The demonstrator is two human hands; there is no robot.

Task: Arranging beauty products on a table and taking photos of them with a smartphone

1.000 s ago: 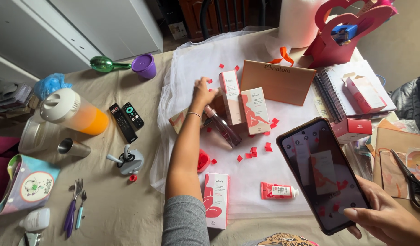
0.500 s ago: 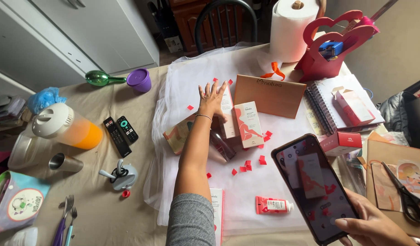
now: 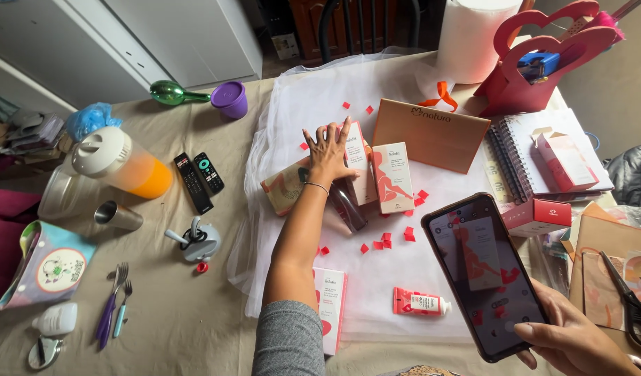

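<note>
Left hand (image 3: 329, 148) slid nearer onto pink boxes (image 3: 359, 163) — right hand (image 3: 578, 341) holds phone (image 3: 486, 273).

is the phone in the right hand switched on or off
On. The phone in the right hand has a lit screen showing a pink and white box.

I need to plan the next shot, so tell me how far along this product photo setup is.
Done: white cloth spread, red paper bits scattered, tall boxes set out. In hand: left hand rests on a box at the group's middle, by a dark bottle; right hand holds a phone framing a box. Left: the tube and near box lie apart from the group.
</note>
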